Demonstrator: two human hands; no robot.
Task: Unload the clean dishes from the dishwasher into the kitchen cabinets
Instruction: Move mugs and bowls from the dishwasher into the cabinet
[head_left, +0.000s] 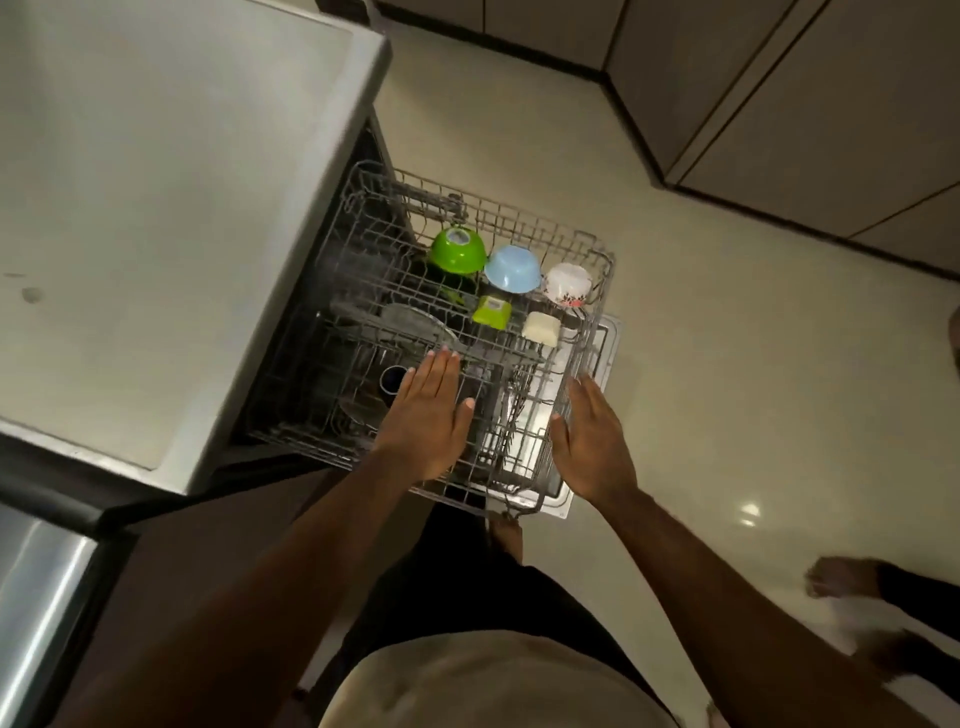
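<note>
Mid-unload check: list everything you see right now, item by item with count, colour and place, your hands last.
upper rack: one, grey wire, pulled out over the open dishwasher.
green bowl: one, upside down, far row of the rack.
blue bowl: one, light blue, upside down, right of the green bowl.
floral bowl: one, white with red flowers, far right corner.
green container: one, square, near the blue bowl.
cream container: one, square, near the floral bowl.
countertop: one, pale, left.
left hand: flat, fingers straight, over the rack.
right hand: fingers straight, at the rack's right edge.
</note>
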